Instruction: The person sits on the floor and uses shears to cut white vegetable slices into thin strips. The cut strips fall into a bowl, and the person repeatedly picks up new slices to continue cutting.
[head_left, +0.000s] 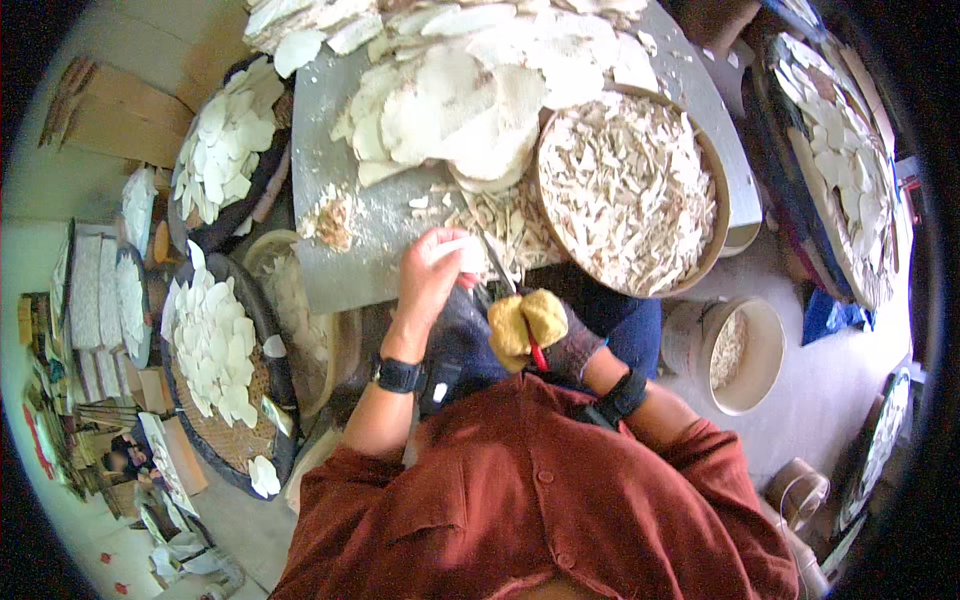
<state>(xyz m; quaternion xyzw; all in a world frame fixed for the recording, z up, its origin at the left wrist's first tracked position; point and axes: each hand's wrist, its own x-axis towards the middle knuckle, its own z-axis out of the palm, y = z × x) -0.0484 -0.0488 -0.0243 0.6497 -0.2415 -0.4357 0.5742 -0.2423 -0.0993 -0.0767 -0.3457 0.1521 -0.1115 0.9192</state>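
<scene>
My bare left hand (427, 279) pinches a thin, flat white slice (472, 255) over the near edge of a grey metal table (360, 281). My right hand (576, 337), in a dark glove, grips a pair of scissors (498, 262). Yellow padding (525, 324) wraps their handles, and a bit of red handle shows through. The blades are close beside the slice; whether they touch it I cannot tell. Beyond my hands, a heap of large whitish slices (457, 112) covers much of the table. Narrow trimmings (517, 225) lie between the heap and my hands.
A round tray full of trimmings, its rim (724, 202) overhanging the table, stands right. Below it is a white bucket (772, 375). Round woven trays of slices stand left (247, 442) and far right (847, 150). A basin (330, 375) is left of my legs. Another person (135, 457) is far left.
</scene>
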